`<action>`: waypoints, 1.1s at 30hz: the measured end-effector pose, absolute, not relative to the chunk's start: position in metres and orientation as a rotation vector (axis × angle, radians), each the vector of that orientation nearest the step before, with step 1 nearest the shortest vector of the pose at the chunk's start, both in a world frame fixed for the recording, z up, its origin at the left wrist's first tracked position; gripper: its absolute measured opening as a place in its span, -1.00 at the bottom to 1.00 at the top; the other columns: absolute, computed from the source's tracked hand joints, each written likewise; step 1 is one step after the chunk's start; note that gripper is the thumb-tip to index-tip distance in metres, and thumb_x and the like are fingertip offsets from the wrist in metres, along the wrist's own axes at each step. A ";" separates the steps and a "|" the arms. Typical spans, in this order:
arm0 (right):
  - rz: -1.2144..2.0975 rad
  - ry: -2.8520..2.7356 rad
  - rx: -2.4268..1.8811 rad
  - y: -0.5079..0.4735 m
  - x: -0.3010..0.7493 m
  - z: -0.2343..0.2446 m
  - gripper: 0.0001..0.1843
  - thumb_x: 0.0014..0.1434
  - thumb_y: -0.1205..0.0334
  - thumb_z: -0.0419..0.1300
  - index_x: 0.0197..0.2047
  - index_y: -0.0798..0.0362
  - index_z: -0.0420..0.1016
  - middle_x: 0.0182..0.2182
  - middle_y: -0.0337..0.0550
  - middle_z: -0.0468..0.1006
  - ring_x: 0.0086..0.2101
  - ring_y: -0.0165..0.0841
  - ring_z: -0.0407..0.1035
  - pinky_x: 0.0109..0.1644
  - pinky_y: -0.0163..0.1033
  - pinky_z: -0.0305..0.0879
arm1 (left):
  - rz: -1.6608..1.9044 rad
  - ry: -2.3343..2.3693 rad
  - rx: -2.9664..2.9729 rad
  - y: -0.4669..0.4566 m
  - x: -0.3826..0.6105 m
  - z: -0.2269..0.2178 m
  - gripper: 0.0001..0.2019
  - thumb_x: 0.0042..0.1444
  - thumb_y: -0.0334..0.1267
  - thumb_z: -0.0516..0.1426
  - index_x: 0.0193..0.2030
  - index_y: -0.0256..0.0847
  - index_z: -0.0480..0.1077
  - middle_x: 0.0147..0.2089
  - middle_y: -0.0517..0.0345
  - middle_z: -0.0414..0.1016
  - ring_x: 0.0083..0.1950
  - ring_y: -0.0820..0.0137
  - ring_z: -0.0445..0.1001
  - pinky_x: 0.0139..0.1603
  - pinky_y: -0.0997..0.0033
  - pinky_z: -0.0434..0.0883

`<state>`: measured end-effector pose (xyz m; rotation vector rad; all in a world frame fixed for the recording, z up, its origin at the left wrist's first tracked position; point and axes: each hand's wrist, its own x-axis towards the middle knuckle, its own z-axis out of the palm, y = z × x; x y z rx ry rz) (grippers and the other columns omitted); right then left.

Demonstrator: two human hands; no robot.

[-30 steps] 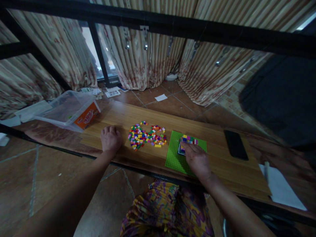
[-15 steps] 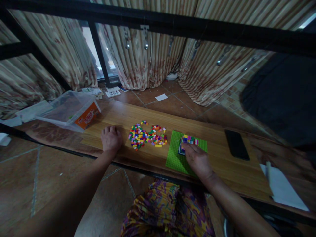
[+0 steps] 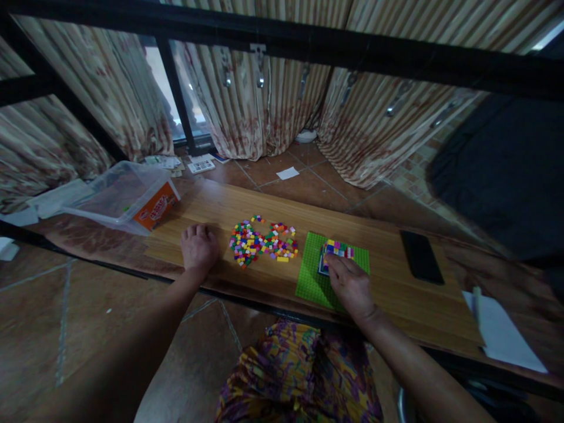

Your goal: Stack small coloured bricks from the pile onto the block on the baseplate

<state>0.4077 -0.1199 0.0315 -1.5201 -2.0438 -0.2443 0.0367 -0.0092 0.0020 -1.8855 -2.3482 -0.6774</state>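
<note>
On the green studded baseplate (image 3: 311, 276) stands a low build of multicoloured toy bricks (image 3: 338, 244), white and blue along its near left side. My right hand (image 3: 350, 285) reaches over this build, thumb and fingers pinched together at its left part. A small toy brick seems to be at the fingertips, though the fingers largely hide it. My left hand (image 3: 198, 247) rests on the wooden board with its fingers curled in, and nothing shows in it. Between my hands lies a spread of loose small bricks (image 3: 251, 241) in many colours, just right of my left hand.
A clear plastic box (image 3: 118, 194) with an orange label stands at the board's left end. Right of the baseplate lies a black phone (image 3: 422, 257). White paper (image 3: 506, 335) with a pen-like stick is at the far right. A black metal bar (image 3: 282, 38) crosses above.
Both hands stay nearly in place. The right hand's fingertips remain at the brick build, with only a very slight shift.
</note>
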 end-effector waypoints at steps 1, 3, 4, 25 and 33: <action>-0.248 -2.044 -1.522 -0.120 0.408 0.031 -0.68 0.34 0.34 0.01 -0.09 0.04 0.61 -0.16 -0.03 0.66 -0.19 -0.26 0.54 -0.02 -0.15 0.46 | -0.683 -2.342 -1.885 -0.009 0.036 0.002 -0.62 0.19 -0.23 -0.06 0.01 -0.34 0.43 0.05 -0.27 0.44 0.10 -0.02 0.33 0.18 -0.02 0.25; -0.254 -2.043 -1.524 -0.119 0.408 0.032 -0.69 0.34 0.34 0.01 -0.09 0.04 0.61 -0.17 -0.03 0.67 -0.20 -0.27 0.54 -0.03 -0.17 0.47 | -0.682 -2.328 -1.886 -0.009 0.036 0.001 -0.62 0.18 -0.24 -0.06 0.01 -0.35 0.43 0.04 -0.27 0.44 0.10 -0.02 0.33 0.17 -0.01 0.26; -0.258 -2.041 -1.525 -0.118 0.408 0.032 -0.69 0.35 0.34 0.01 -0.09 0.04 0.61 -0.18 -0.04 0.67 -0.21 -0.27 0.54 -0.05 -0.18 0.47 | -0.675 -2.323 -1.888 -0.009 0.036 0.001 -0.62 0.18 -0.24 -0.07 0.01 -0.35 0.43 0.03 -0.28 0.44 0.09 -0.02 0.33 0.16 -0.01 0.26; 0.026 -1.556 -1.732 -0.108 0.401 0.050 -0.64 0.25 -0.06 0.13 -0.25 0.03 0.61 -0.28 -0.04 0.63 -0.19 -0.18 0.43 -0.02 -0.06 0.30 | -0.696 -2.348 -1.871 -0.008 0.037 0.003 -0.63 0.16 -0.24 -0.05 -0.01 -0.35 0.44 0.05 -0.28 0.44 0.11 -0.02 0.34 0.16 -0.04 0.29; -0.003 -1.505 -1.673 -0.112 0.390 0.059 -0.73 0.24 0.02 0.18 -0.28 0.01 0.59 -0.28 -0.08 0.59 -0.18 -0.19 0.41 -0.02 -0.07 0.29 | -0.699 -2.318 -1.868 -0.008 0.036 -0.001 -0.66 0.19 -0.24 -0.05 -0.05 -0.33 0.45 0.00 -0.25 0.45 0.07 -0.01 0.35 0.13 -0.03 0.30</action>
